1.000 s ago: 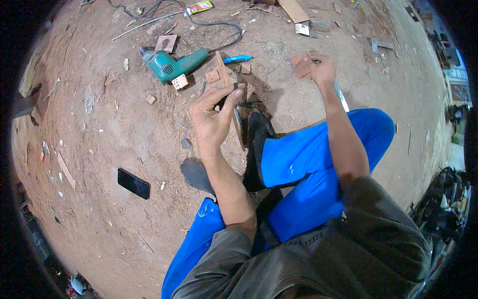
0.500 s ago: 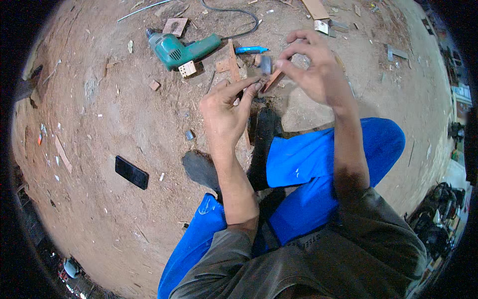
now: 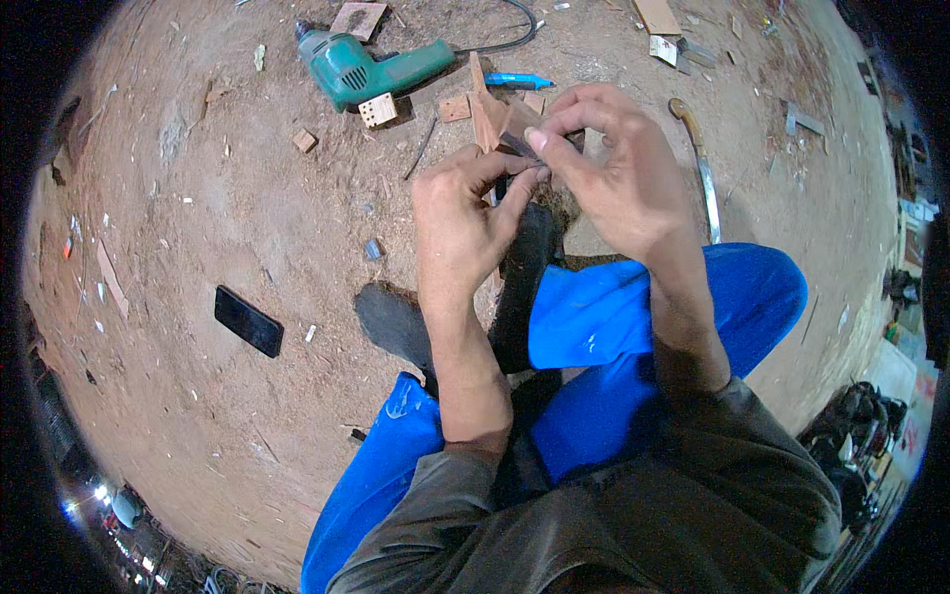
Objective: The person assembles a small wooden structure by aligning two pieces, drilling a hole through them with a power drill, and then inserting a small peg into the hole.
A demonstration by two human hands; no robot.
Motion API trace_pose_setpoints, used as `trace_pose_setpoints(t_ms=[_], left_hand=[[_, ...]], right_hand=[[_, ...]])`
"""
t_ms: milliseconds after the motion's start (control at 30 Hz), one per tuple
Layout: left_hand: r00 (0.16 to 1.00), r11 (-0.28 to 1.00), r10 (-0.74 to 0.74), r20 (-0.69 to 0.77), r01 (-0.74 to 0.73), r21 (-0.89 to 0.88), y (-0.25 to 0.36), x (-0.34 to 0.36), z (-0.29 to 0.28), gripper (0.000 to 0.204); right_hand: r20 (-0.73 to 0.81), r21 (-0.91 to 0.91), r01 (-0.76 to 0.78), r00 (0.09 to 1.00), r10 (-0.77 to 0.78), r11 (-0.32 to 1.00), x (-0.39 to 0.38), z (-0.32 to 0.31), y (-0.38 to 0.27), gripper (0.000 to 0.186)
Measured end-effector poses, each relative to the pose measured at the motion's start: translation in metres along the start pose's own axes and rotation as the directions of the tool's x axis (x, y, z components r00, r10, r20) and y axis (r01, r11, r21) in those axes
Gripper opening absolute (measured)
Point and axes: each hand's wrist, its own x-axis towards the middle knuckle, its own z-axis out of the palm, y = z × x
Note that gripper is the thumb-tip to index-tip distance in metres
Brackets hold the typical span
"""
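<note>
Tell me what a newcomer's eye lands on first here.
First, the two hands meeting at top centre: the left hand and the right hand pinch a small dark piece between them. Below them, bright blue trousers fill the lower middle. On the sawdust-strewn dirt floor, a green power drill lies at the top and a black phone at left.

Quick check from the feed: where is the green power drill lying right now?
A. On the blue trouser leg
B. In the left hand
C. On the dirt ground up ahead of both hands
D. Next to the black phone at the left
C: the green power drill lies on the dirt ground beyond the left hand and right hand, well apart from the black phone.
</note>
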Motion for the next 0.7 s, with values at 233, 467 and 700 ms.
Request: trace_pose_setpoints(t_ms=[233,467,700], left_hand=[[0.995,0.996,-0.092,-0.035,0.091,-0.025,-0.005,-0.001,-0.002,0.015],[0.989,0.981,-0.136,-0.062,0.126,-0.146,-0.012,-0.003,-0.002,0.016],[0.991,0.984,-0.124,0.038,0.128,-0.120,-0.001,0.000,-0.009,0.019]], right_hand=[[0.067,-0.080,0.059,0.996,-0.054,0.995,-0.004,0.005,0.002,0.016],[0.129,-0.025,0.280,0.953,-0.274,0.960,0.001,-0.004,0.002,0.017],[0.238,-0.070,0.149,0.963,-0.129,0.986,0.004,-0.016,0.004,0.016]])
